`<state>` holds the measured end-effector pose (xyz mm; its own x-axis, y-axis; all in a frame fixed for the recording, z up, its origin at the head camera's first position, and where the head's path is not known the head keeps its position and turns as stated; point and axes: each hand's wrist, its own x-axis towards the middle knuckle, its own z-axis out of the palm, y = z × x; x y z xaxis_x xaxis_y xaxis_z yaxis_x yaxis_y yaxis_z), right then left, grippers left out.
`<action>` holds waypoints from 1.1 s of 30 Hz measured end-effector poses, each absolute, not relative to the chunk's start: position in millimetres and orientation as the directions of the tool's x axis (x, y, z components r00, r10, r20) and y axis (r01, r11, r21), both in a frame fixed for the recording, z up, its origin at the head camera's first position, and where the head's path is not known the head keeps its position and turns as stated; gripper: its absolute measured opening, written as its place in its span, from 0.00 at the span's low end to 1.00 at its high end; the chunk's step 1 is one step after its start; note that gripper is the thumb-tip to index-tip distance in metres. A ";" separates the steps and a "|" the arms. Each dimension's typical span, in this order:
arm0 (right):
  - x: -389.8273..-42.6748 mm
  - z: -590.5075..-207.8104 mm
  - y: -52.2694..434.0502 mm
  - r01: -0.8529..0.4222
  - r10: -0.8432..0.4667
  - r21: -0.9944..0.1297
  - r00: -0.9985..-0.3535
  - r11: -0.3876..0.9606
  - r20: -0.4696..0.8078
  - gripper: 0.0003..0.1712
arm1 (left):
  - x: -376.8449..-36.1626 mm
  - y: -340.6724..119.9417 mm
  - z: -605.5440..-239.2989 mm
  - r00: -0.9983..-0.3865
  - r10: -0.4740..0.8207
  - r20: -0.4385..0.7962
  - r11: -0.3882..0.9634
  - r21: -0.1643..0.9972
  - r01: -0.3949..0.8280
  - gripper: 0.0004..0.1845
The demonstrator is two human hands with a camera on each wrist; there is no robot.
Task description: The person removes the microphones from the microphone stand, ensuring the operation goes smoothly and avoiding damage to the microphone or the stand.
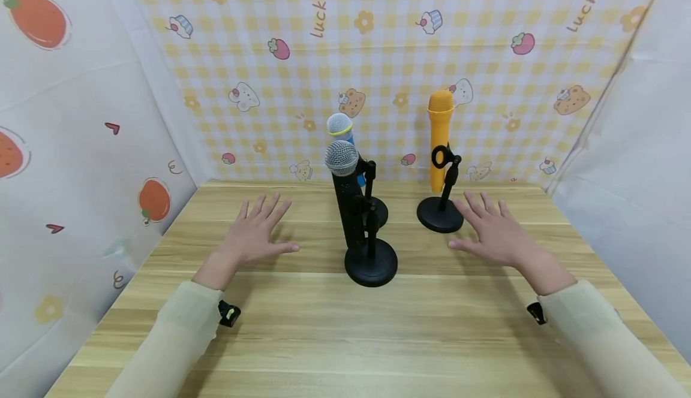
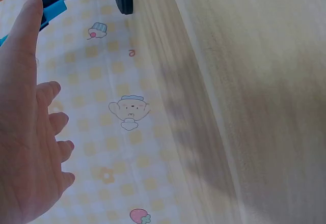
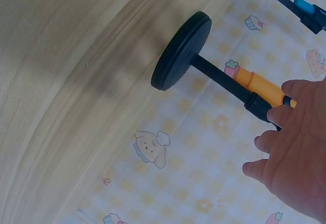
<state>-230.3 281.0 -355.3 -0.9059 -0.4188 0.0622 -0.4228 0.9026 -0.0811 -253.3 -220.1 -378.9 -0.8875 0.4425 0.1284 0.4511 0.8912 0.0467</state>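
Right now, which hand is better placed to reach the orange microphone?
The right hand. It hovers open just beside the round base of the orange microphone, while the left hand sits across the table, beyond the black microphone.

Both forearms wear long, close-fitting sleeves of pale cream, slightly sheer fabric, ending at the wrists; the left hand (image 1: 258,233) and right hand (image 1: 493,230) are bare, without rings or gloves; a small black clip-like device sits under each cuff, the left one showing a pale yellowish mark.
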 end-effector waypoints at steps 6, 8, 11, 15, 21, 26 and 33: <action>-230.6 -350.7 281.4 -0.421 -0.416 -0.114 -0.907 0.900 0.065 0.53 | -252.9 -218.9 -371.8 -0.891 0.435 0.133 0.895 0.048 0.444 0.55; -230.4 -349.1 281.7 -0.421 -0.416 -0.137 -0.907 0.897 0.067 0.53 | -252.7 -218.9 -369.8 -0.892 0.432 0.133 0.894 0.064 0.443 0.55; -229.7 -347.5 282.6 -0.428 -0.421 -0.167 -0.904 0.888 0.075 0.52 | -252.5 -219.0 -368.3 -0.892 0.434 0.130 0.891 0.089 0.446 0.55; -229.5 -347.6 283.1 -0.440 -0.432 -0.216 -0.898 0.872 0.087 0.51 | -252.1 -218.8 -367.1 -0.889 0.437 0.137 0.881 0.134 0.453 0.54; -228.7 -349.8 280.4 -0.457 -0.445 -0.300 -0.888 0.837 0.112 0.50 | -251.1 -217.3 -365.1 -0.884 0.441 0.158 0.856 0.221 0.467 0.52; -228.6 -351.8 275.4 -0.477 -0.454 -0.368 -0.878 0.799 0.152 0.48 | -250.3 -214.1 -362.8 -0.881 0.441 0.171 0.822 0.318 0.473 0.50; -230.5 -361.2 265.7 -0.513 -0.470 -0.457 -0.856 0.727 0.214 0.44 | -248.8 -210.5 -363.4 -0.869 0.440 0.226 0.769 0.404 0.495 0.49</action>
